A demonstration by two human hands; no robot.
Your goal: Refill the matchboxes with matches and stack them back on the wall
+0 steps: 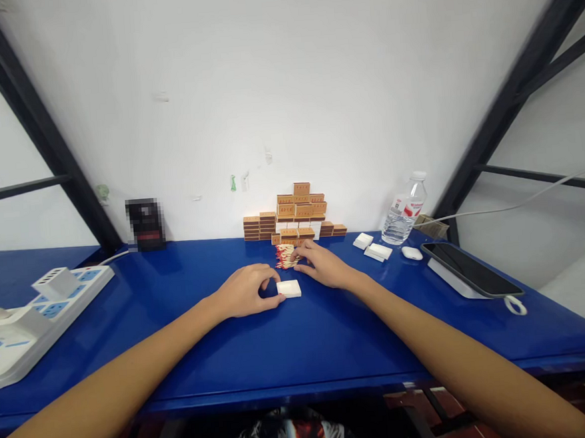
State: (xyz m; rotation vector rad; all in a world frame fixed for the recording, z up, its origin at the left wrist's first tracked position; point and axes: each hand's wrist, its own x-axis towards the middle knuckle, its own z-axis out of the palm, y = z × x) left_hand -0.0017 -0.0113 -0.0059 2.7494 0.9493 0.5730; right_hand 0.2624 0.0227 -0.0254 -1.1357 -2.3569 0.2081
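- We have the small white box point(289, 288) on the blue table point(332, 350), in front of the matches point(286, 256); our left hand point(250, 290) grips its left end between thumb and fingers;
- We bend the fingers of our right hand point(324, 265) over the right side of the matches; we cannot tell whether they pinch any;
- We see stacked matchboxes point(302, 210) just behind the matches, near the wall point(205, 118);
- We have, at right, 1 bottle point(410, 208) and 1 phone point(469, 270); at left, 1 power strip point(79, 298).
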